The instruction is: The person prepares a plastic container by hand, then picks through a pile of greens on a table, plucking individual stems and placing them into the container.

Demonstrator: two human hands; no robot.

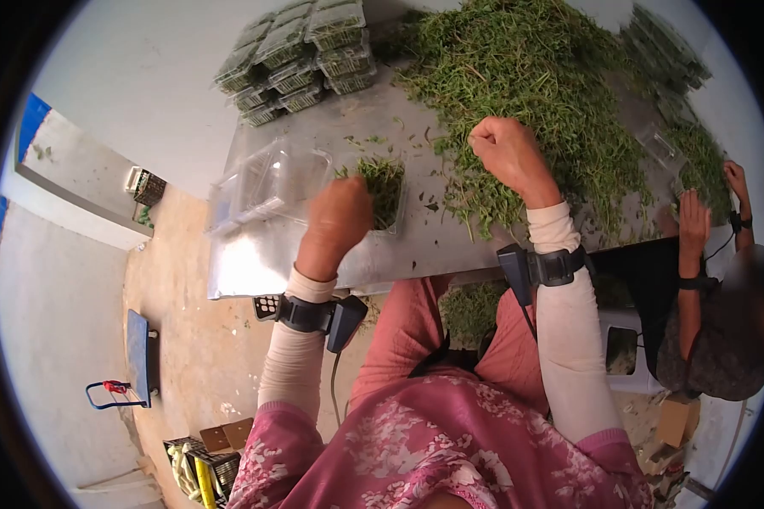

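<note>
My left hand (339, 216) is closed at the left side of an open clear plastic box (402, 204) part-filled with green sprigs (383, 182); its fingers are blurred, and what they hold, if anything, is hidden. Over the near left edge of a big heap of green leafy stems (526, 68) is my right hand (508, 153), its fingers curled together; I cannot make out anything between them. Left of the filled box lie empty clear plastic containers (259, 188), partly nested. Loose leaf bits are scattered on the metal table (331, 260).
Filled clear boxes (301, 51) are stacked at the back left. At the right, a co-worker's hands (694, 222) are beside more greens and another clear box (660, 150). A blue trolley (139, 356) and a black crate (222, 462) are on the floor at left.
</note>
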